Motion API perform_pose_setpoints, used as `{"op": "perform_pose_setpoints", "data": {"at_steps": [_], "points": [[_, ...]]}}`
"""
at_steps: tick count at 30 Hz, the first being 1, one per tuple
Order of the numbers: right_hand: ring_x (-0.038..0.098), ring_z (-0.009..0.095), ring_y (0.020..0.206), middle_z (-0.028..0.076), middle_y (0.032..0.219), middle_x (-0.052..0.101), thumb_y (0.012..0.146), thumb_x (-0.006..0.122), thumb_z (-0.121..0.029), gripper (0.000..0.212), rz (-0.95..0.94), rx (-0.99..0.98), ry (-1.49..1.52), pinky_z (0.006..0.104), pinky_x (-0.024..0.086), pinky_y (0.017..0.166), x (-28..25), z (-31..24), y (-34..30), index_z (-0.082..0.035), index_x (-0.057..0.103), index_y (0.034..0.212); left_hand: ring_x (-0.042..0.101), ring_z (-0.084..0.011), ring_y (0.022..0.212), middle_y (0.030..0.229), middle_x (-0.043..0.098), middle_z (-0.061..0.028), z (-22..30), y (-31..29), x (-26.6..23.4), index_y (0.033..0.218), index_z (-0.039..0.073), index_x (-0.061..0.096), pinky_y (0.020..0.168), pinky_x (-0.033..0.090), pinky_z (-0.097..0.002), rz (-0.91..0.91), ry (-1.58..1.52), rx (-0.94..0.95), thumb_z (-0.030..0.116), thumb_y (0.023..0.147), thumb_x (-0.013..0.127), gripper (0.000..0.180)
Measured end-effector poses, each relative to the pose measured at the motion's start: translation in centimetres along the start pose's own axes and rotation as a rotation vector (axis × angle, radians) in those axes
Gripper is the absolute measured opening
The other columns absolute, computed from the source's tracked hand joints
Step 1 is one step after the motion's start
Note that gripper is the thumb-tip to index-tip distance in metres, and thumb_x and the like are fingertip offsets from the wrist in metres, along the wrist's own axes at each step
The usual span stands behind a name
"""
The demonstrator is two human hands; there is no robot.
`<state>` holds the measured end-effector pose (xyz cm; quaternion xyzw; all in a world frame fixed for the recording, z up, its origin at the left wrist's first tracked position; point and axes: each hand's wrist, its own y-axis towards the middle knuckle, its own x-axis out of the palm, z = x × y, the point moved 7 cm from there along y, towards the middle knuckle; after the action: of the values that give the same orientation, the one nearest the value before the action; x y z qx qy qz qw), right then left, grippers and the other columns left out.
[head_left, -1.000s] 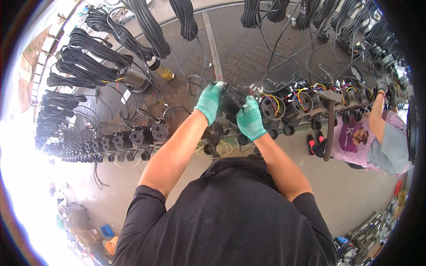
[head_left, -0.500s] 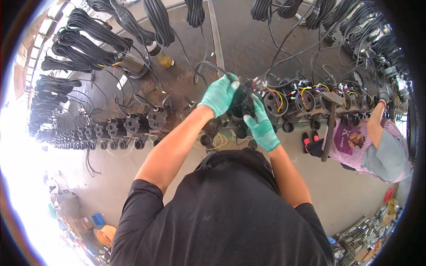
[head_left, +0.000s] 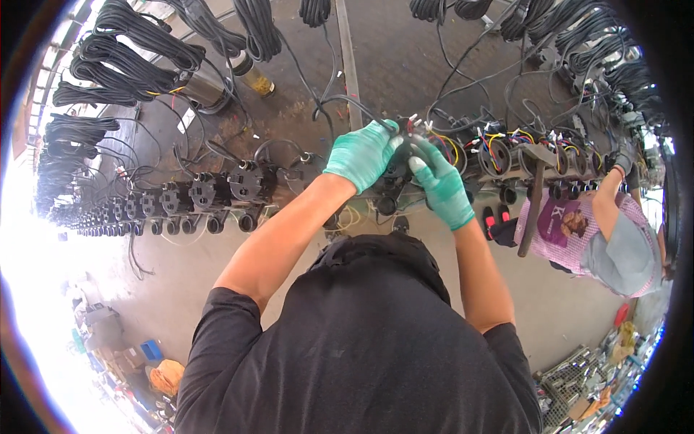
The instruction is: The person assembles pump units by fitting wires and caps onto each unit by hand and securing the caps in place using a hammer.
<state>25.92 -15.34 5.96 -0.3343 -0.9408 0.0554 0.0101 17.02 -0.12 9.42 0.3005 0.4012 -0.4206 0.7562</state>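
Observation:
My left hand [head_left: 363,155], in a green glove, is closed round a black round cover [head_left: 394,160]. A black cable [head_left: 354,99] runs to its fingertips. My right hand [head_left: 442,186], gloved alike, is on the cover's right side. Its thumb and fingers are curled together, and what lies between them is hidden. Just beyond the fingertips, thin wires with white ends [head_left: 413,121] stick up. Right of my hands stands an open round black housing [head_left: 494,159] with red, yellow and blue wires in it. To the left, another black housing [head_left: 251,181] faces me.
Bundled black cables [head_left: 256,29] hang along the far side of the dark bench [head_left: 303,72]. A hammer [head_left: 536,188] leans on the row at right. A co-worker's gloved hand [head_left: 622,160] works beyond it. A metal cylinder with a yellow label [head_left: 253,76] stands at back left.
My right hand has moved up and right, its fingers curling in near the wire ends. My left hand is turned more over the cover. The view has shifted slightly.

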Motion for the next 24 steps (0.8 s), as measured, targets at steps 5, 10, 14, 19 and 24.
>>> {"op": "perform_pose_setpoints", "data": {"at_steps": [5, 10, 14, 19, 24], "points": [[0.064, 0.013, 0.103, 0.014, 0.132, 0.066, 0.1, 0.07, -0.032, 0.07, -0.229, 0.172, -0.237, 0.0298, 0.056, 0.082, 1.2, 0.3, 1.6, -0.003, 0.041, 0.157, 0.072, -0.035, 0.097, 0.109, 0.074, -0.0128, -0.4, -0.2, 0.3, 0.122, 0.013, 0.067, 0.084, 0.057, -0.0439, -0.025, -0.015, -0.015, 0.04, 0.102, 0.059, 0.034], [0.065, 0.015, 0.11, 0.015, 0.134, 0.066, 0.101, 0.069, -0.033, 0.073, -0.334, 0.253, -0.263, 0.0299, 0.057, 0.082, 1.7, -0.3, 1.8, -0.002, 0.036, 0.159, 0.07, -0.0386, 0.103, 0.112, 0.073, -0.0175, -0.3, -0.4, 0.3, 0.127, 0.01, 0.065, 0.09, 0.055, -0.0464, -0.016, -0.108, -0.04, 0.042, 0.103, 0.057, 0.041], [0.066, 0.015, 0.11, 0.016, 0.13, 0.067, 0.101, 0.068, -0.035, 0.074, -0.337, 0.076, -0.309, 0.031, 0.055, 0.087, 1.3, 0.7, 2.7, 0.0, 0.036, 0.158, 0.068, -0.0429, 0.105, 0.109, 0.073, -0.0231, -1.1, 0.8, 1.4, 0.127, 0.006, 0.063, 0.091, 0.054, -0.0485, -0.301, -0.096, -0.183, 0.044, 0.104, 0.053, 0.046], [0.066, 0.024, 0.119, 0.022, 0.132, 0.067, 0.1, 0.068, -0.037, 0.074, -0.336, 0.169, -0.297, 0.0361, 0.049, 0.101, 1.5, 0.9, 2.6, 0.003, 0.039, 0.156, 0.067, -0.0458, 0.106, 0.106, 0.072, -0.0272, -1.3, 0.9, 1.9, 0.127, 0.003, 0.062, 0.089, 0.053, -0.0497, -0.335, -0.142, -0.226, 0.044, 0.105, 0.052, 0.048], [0.062, 0.03, 0.129, 0.025, 0.139, 0.063, 0.101, 0.066, -0.037, 0.072, -0.372, 0.09, -0.255, 0.0386, 0.046, 0.108, 1.3, 1.8, 3.0, 0.003, 0.04, 0.154, 0.068, -0.0448, 0.105, 0.105, 0.072, -0.0267, -0.1, 0.6, 1.1, 0.126, 0.002, 0.061, 0.089, 0.053, -0.0485, -0.348, -0.132, -0.306, 0.041, 0.104, 0.053, 0.045]]}}
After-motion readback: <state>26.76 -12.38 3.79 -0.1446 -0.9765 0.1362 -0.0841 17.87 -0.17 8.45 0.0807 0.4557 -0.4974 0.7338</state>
